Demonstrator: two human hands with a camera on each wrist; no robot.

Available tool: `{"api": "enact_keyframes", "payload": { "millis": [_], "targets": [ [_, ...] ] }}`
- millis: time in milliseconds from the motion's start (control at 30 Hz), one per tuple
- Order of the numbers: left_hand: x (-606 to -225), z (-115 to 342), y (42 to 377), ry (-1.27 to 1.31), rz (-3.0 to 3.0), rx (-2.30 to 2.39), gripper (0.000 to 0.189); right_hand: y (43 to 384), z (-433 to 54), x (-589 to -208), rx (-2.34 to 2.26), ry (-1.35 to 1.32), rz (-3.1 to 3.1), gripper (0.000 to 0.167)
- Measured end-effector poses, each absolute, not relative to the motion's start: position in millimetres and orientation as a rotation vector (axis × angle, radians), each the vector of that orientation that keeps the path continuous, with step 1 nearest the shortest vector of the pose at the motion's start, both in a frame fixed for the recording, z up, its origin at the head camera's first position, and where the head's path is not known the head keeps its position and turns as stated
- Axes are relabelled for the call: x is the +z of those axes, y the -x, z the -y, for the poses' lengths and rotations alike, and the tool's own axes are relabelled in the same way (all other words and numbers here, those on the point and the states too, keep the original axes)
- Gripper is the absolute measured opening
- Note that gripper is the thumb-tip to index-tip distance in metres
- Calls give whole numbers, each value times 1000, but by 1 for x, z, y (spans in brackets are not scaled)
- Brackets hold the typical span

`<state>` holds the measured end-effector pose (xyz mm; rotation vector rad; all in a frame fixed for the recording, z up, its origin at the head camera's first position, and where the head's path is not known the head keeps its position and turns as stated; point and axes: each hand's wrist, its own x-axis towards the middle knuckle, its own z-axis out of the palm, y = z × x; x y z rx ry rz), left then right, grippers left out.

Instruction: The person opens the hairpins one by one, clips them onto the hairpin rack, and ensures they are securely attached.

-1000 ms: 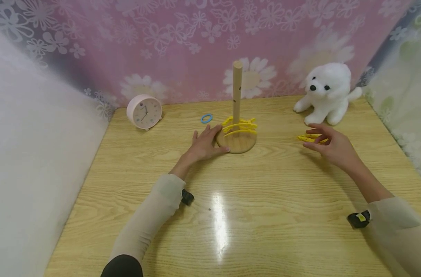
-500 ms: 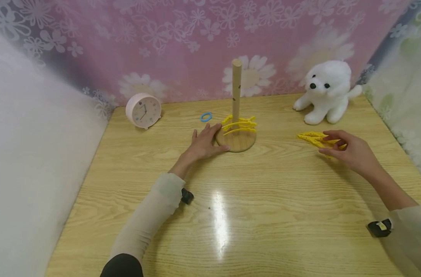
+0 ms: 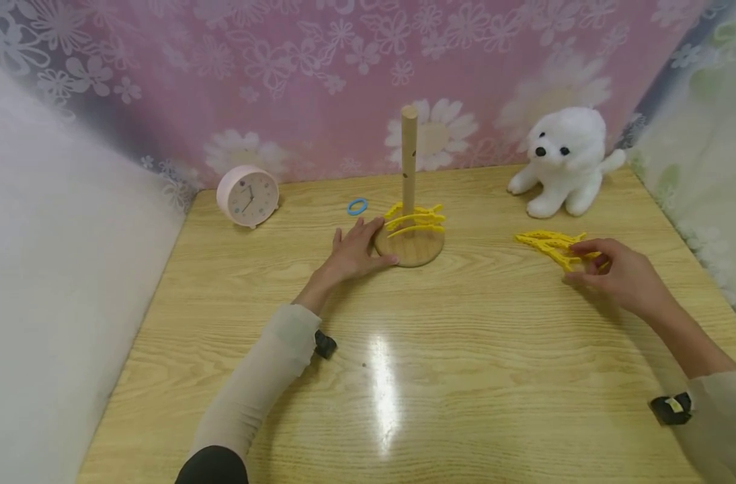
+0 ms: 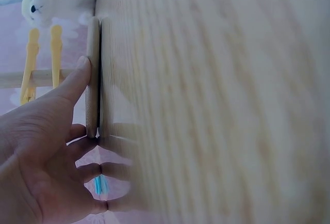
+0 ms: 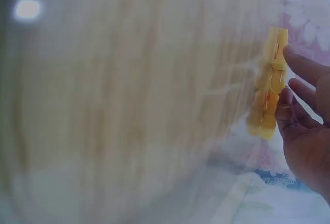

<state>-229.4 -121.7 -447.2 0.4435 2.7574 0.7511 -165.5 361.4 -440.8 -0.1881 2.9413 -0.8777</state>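
A wooden stand (image 3: 409,161) has a round base and an upright post, with several thin yellow looped plastic pieces (image 3: 416,218) around the post low down. My left hand (image 3: 354,250) rests at the base's left side, thumb and forefinger spread along the rim, other fingers on the table. To the right, more yellow looped pieces (image 3: 546,243) lie stacked flat. My right hand (image 3: 624,272) is at their right end, its thumb and forefinger pinching the stack's edge. In the right wrist view the stack (image 5: 268,87) shows edge-on against the fingertips.
A small blue ring (image 3: 357,206) lies left of the stand, beyond my left hand. The pink round alarm clock (image 3: 248,195) stands at the back left. A white plush dog (image 3: 564,161) sits at the back right, behind the yellow stack. A flowered curtain (image 3: 319,87) hangs along the table's back edge.
My right hand has drawn back to the right and toward me, from over the yellow stack to its right end, uncovering more of it. My left hand has stayed on the base.
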Motion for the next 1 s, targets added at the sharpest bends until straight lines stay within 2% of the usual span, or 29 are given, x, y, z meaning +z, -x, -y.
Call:
{"api": "enact_keyframes", "payload": {
  "millis": [433, 1000],
  "targets": [
    [-450, 123, 230, -461, -2766, 764, 95, 167, -362, -450, -773, 336, -2985, 49],
    [-449, 123, 229, -509, -2759, 783, 97, 165, -359, -446, -797, 355, -3016, 41]
  ]
}}
